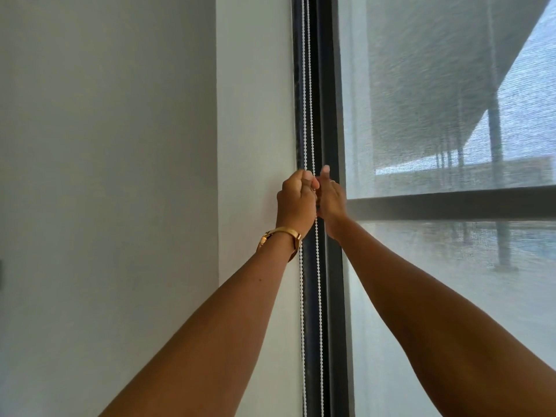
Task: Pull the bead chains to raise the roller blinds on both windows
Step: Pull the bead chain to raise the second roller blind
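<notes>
A white bead chain (307, 85) hangs as two strands in front of the dark window frame (329, 100), running from the top of the view to the bottom. My left hand (296, 203), with a gold watch on its wrist, is closed around the strands at mid height. Just to its right, my right hand (331, 195) touches the chain with its fingers pointing up; whether it has hold of a strand is hidden behind the hand. A sheer grey roller blind (451, 100) covers the whole pane to the right.
A plain white wall (120, 176) fills the left half, with a wall edge close to the chain. Through the blind I see a horizontal frame bar (451, 203) and a building outside. A small dark object (1, 273) sits at the far left edge.
</notes>
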Demonstrator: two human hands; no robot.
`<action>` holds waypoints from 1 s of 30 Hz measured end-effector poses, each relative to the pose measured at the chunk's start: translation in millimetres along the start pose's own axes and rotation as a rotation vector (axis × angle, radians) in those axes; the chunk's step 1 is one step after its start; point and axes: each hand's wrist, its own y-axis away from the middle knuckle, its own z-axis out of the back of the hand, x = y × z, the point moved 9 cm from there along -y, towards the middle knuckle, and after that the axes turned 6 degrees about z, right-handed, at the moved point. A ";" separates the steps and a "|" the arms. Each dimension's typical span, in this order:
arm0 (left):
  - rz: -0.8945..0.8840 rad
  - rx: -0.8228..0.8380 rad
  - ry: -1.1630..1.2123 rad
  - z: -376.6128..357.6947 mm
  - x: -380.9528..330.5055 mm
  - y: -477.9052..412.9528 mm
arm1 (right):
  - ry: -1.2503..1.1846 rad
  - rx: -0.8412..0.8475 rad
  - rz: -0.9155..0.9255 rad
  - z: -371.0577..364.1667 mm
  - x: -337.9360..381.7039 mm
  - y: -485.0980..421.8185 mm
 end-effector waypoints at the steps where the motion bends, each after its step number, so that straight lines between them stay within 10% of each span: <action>1: -0.001 0.003 -0.001 -0.6 1.4 0.4 | 0.015 0.003 0.061 0.7 5.6 0.5; 18: -0.332 -0.082 -0.343 -10.1 -15.7 10.9 | 0.082 0.181 0.159 7.3 9.0 41.1; 30: -0.083 0.093 -0.156 -19.0 1.5 -46.9 | -0.100 0.276 -0.137 -9.2 -65.7 125.5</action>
